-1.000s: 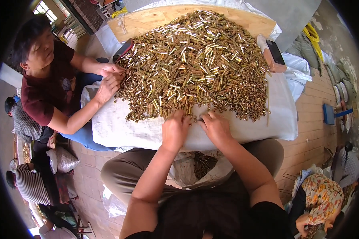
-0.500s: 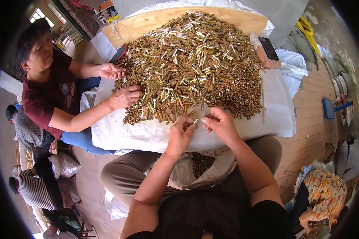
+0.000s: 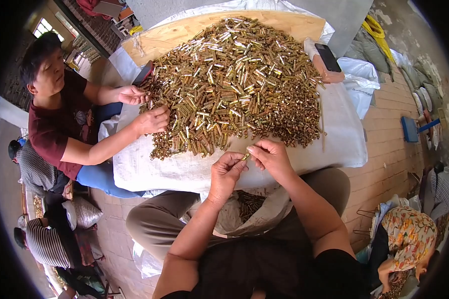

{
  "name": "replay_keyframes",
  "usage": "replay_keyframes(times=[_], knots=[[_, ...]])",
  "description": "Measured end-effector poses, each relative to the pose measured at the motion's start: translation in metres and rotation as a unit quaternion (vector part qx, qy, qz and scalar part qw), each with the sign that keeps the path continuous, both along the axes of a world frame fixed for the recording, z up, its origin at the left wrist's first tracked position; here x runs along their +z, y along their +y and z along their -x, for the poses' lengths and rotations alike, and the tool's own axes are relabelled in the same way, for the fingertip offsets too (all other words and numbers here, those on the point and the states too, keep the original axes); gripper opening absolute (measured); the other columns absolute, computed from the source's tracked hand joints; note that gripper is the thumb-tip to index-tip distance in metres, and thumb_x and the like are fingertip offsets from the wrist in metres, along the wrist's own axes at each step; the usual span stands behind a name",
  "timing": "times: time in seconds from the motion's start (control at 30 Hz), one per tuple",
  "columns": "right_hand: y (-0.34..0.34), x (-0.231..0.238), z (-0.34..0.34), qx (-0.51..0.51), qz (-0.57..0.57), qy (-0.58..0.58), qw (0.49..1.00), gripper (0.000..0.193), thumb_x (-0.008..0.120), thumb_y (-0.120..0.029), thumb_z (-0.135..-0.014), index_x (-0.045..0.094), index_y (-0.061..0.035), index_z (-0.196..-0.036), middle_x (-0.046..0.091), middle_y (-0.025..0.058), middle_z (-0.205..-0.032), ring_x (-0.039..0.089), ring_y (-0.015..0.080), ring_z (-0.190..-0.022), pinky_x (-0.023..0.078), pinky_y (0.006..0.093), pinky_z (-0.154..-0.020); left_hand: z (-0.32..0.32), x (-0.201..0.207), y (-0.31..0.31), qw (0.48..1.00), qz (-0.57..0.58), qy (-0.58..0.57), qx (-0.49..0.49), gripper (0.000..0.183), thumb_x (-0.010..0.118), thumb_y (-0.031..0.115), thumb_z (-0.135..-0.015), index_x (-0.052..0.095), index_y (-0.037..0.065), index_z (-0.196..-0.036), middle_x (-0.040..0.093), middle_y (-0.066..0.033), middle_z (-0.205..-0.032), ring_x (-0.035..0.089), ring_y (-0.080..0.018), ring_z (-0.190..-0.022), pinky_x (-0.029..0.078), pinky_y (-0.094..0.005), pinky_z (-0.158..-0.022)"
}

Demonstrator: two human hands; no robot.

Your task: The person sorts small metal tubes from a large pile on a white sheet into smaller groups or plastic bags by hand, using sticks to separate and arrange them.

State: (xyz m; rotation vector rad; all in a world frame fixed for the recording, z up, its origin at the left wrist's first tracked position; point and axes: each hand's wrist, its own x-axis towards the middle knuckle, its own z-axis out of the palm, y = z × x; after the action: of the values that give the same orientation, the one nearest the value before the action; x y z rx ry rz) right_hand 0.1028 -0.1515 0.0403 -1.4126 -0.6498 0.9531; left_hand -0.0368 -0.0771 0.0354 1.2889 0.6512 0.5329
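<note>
My left hand (image 3: 224,175) pinches a small gold-coloured metal sleeve (image 3: 245,156) between thumb and fingertips, just above the near edge of the cloth-covered table (image 3: 194,175). Close against the sleeve's far end is my right hand (image 3: 271,160), its thumb and fingers drawn together; whatever they grip is too small to make out. Beyond both hands spreads a large heap of gold-coloured metal sleeves (image 3: 229,84). Small nut-like metal pieces (image 3: 292,117) gather at its right side.
At the left, another person (image 3: 60,109) has both hands at the heap. A wooden board (image 3: 169,37) backs it; a phone (image 3: 328,57) lies on a block at right. Between my legs sits an open sack (image 3: 269,214) with dark metal pieces. Other people (image 3: 406,236) work farther off.
My right hand has closed in on the sleeve in my left hand; the gap between the hands has narrowed. Both hands sit slightly lower, and the whole view has shifted a little.
</note>
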Motion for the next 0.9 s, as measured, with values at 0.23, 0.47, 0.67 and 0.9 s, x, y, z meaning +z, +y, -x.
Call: replay_keyframes(times=[0.23, 0.47, 0.67, 0.9], knots=[[0.002, -0.004, 0.001, -0.003, 0.009, -0.113, 0.994, 0.021, 0.064, -0.017, -0.084, 0.059, -0.0012, -0.071, 0.052, 0.0002, -0.053, 0.047, 0.0050, -0.047, 0.036, 0.0226, -0.042, 0.003, -0.002, 0.002, 1.000, -0.001, -0.007, -0.001, 0.007, 0.057, 0.002, -0.086, 0.058, 0.003, -0.092, 0.060, -0.0003, -0.071, 0.043, -0.0016, -0.058, 0.033, -0.0166, -0.050], [0.003, -0.005, 0.003, 0.025, 0.007, -0.215, 0.976, 0.019, 0.065, -0.016, -0.082, 0.059, -0.0009, -0.072, 0.052, 0.0045, -0.055, 0.049, 0.0116, -0.048, 0.038, 0.0273, -0.045, 0.007, -0.007, 0.007, 0.998, 0.056, -0.025, -0.011, 0.005, 0.057, 0.005, -0.086, 0.059, 0.003, -0.090, 0.059, -0.0017, -0.066, 0.035, -0.0009, -0.047, 0.025, -0.0166, -0.041], [0.002, -0.010, 0.025, -0.035, -0.025, -0.415, 0.909, 0.023, 0.062, -0.019, -0.082, 0.053, -0.0028, -0.068, 0.053, 0.0140, -0.062, 0.053, 0.0304, -0.053, 0.042, 0.0380, -0.049, 0.007, -0.010, 0.000, 0.998, 0.059, -0.005, 0.020, 0.004, 0.055, 0.005, -0.087, 0.059, 0.003, -0.087, 0.059, -0.0017, -0.065, 0.035, -0.0010, -0.047, 0.026, -0.0164, -0.042], [0.009, -0.022, 0.018, -0.022, 0.022, -0.479, 0.877, 0.017, 0.061, -0.019, -0.083, 0.057, -0.0035, -0.076, 0.055, 0.0135, -0.066, 0.056, 0.0316, -0.058, 0.044, 0.0396, -0.052, 0.013, -0.021, 0.010, 0.994, -0.081, 0.007, -0.076, 0.010, 0.056, 0.009, -0.087, 0.059, -0.001, -0.087, 0.059, -0.0048, -0.068, 0.051, -0.0088, -0.057, 0.040, -0.0223, -0.049]])
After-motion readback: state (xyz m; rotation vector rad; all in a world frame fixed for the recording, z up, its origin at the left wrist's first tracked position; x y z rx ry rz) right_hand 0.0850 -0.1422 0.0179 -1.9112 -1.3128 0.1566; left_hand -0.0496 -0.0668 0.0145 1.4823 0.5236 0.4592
